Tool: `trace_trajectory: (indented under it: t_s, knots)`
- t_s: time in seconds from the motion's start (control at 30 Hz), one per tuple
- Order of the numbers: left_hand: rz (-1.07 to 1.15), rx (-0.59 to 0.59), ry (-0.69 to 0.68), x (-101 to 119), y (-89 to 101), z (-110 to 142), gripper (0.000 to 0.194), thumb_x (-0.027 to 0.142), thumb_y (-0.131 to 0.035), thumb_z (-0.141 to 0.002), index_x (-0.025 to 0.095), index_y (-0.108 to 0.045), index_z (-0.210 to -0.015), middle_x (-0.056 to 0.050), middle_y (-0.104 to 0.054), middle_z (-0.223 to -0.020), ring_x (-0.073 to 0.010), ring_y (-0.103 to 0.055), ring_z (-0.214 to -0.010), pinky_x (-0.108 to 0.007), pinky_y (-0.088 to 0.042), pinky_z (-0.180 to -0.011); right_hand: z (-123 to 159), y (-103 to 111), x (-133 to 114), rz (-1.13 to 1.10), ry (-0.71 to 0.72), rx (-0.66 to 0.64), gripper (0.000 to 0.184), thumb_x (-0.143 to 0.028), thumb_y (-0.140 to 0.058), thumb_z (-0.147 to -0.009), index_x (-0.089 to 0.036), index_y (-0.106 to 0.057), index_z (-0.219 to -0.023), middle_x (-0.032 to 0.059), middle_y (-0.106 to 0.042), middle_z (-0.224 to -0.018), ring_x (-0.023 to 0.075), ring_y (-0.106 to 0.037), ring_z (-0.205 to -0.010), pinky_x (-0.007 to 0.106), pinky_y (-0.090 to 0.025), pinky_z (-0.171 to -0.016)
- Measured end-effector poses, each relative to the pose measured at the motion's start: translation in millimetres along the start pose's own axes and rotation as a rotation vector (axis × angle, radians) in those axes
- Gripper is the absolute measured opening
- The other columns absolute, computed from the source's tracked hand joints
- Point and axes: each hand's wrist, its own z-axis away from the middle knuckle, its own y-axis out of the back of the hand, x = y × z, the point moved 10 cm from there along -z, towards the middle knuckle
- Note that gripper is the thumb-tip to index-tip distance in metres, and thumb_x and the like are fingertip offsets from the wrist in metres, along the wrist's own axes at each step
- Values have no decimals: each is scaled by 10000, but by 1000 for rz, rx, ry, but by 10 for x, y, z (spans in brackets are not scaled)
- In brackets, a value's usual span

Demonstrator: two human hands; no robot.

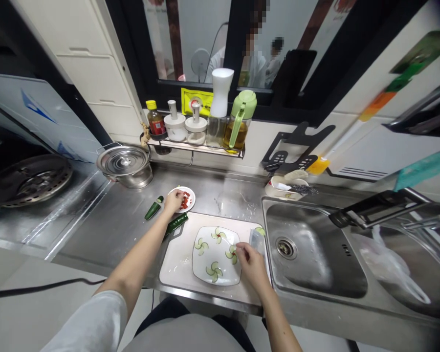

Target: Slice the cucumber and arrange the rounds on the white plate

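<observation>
A white square plate (216,274) lies on a white cutting board (176,266) and carries several pinwheels of cucumber slices. My right hand (251,264) rests at the plate's right edge, fingers pinched at the cucumber pinwheel (231,253) there; what they hold is too small to name. My left hand (173,200) reaches to a small white dish of chopped red pieces (187,198), fingers curled over its near rim. A piece of cucumber (153,209) lies on the counter to the left, another cucumber piece (176,224) at the board's corner.
A steel sink (308,254) lies right of the board with a faucet (381,208) over it. A lidded steel pot (124,166) stands at the back left. A shelf (196,145) holds oil and seasoning bottles. A knife (257,239) lies by the board's right edge.
</observation>
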Motion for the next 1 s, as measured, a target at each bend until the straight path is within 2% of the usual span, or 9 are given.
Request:
trace_trajectory:
  t_s: [0.23, 0.33, 0.43, 0.53, 0.7, 0.83, 1.0]
  knots:
    - [240, -56, -128, 266, -144, 390, 205, 292, -491, -831, 175, -651, -884, -27, -700, -866, -133, -628, -774, -242, -484, -742, -9, -40, -75, 0, 11, -2, 309, -410, -449, -853, -196, -670, -891, 38, -652, -683, 187, -579, -629, 265, -404, -576]
    - [388, -86, -165, 392, -175, 629, 180, 301, -516, -810, 170, -636, -838, -26, -682, -837, -130, -604, -766, -235, -473, -741, -7, -60, -124, -15, 19, -12, 277, -378, -448, -857, -194, -654, -864, 36, -646, -692, 182, -577, -655, 260, -399, -591]
    - [490, -164, -177, 501, -259, 925, 169, 311, -540, -788, 170, -629, -816, -26, -666, -810, -130, -578, -743, -234, -457, -716, 2, -51, -197, -28, 38, 6, 249, -346, -450, -859, -191, -645, -851, 36, -641, -703, 176, -572, -677, 258, -399, -615]
    - [497, -256, -204, 595, -372, 1252, 188, 339, -557, -778, 174, -641, -810, -24, -656, -782, -135, -557, -724, -238, -443, -692, 19, -49, -287, -42, 65, 26, 219, -321, -464, -856, -192, -640, -845, 34, -639, -717, 171, -567, -695, 258, -403, -640]
    - [514, -325, -265, 676, -442, 1678, 242, 388, -565, -779, 166, -657, -810, -31, -657, -771, -129, -513, -659, -244, -413, -633, 49, -118, -441, -84, 130, 29, 181, -282, -472, -860, -197, -632, -853, 36, -648, -792, 166, -565, -733, 265, -418, -682]
    - [479, -374, -274, 665, -467, 1865, 260, 401, -569, -792, 166, -669, -840, -26, -661, -755, -127, -506, -634, -251, -410, -629, 82, -173, -526, -97, 160, 31, 163, -255, -483, -869, -201, -635, -893, 39, -638, -839, 166, -573, -780, 268, -435, -718]
    - [458, -436, -279, 638, -542, 2045, 269, 410, -549, -819, 171, -671, -841, -39, -693, -831, -159, -584, -761, -270, -446, -726, 165, -226, -648, -75, 231, 17, 169, -263, -490, -894, -201, -634, -956, 47, -608, -882, 167, -575, -820, 275, -448, -746]
